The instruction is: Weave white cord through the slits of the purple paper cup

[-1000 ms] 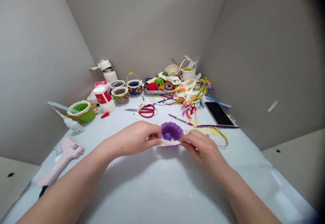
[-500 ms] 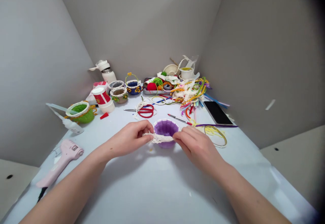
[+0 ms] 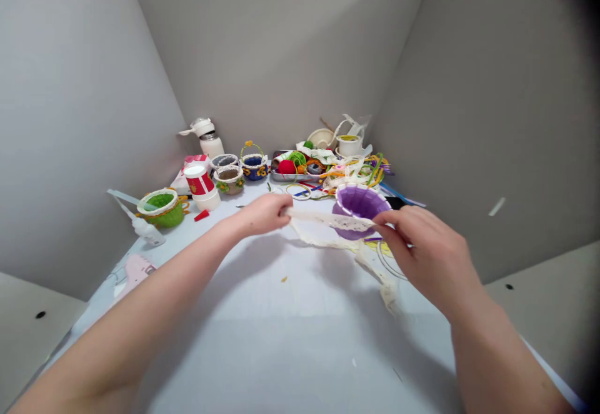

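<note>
Between my two hands a strip of white lace ribbon (image 3: 323,216) is stretched out sideways. My left hand (image 3: 268,214) is closed in a fist on its left end, and a loose length trails from there down toward the right. At the purple cup (image 3: 362,201), my right hand (image 3: 422,245) pinches the ribbon against or close to the cup's side; whether it also grips the cup I cannot tell. The cup has a white rim and tilts above the table.
On the left lie a pink glue gun (image 3: 134,276), a white glue bottle (image 3: 149,232) and a green basket (image 3: 164,209). Small decorated pots (image 3: 229,179) and a tray (image 3: 276,176) of yarn stand at the back. Tangled ribbons (image 3: 351,173) lie at the back right.
The purple cup has risen and moved right with my right hand. My left hand has moved up, drawing the lace out longer between my hands. The view has shifted slightly.
</note>
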